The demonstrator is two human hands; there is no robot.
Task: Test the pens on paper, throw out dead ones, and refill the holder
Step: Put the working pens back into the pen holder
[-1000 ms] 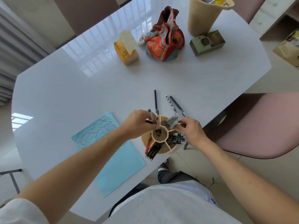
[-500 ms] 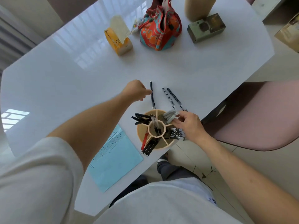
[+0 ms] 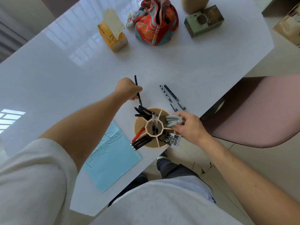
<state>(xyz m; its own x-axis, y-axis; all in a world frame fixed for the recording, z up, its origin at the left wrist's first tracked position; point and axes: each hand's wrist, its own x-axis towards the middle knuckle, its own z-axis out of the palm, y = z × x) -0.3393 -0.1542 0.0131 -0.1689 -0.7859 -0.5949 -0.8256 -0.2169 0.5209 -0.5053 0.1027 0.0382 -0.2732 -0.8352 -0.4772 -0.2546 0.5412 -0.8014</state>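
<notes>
closest to the person, a light blue paper marked with scribbled lines lies flat on the white worktop, down and to the near side of the left hand's grip. just past it stands the round tan pen holder, set right at the worktop's near edge, split into wedge compartments around a middle cup; black pens fan out of the far-left wedge, a red pen leans in the near-left one, and two slim pens stand in the centre. the right hand sits at the holder's right side, its grip pressed around a bunch of pale grey pens in the right wedge. a cluster of patterned pens pokes out just under that grip. beyond the holder, the left hand has its grip pinched on a thin black pen which slants up from the worktop. to the right of that grip, two black-and-white patterned pens lie side by side. farther off sit a yellow tissue box, an orange fabric bag and a green box.
</notes>
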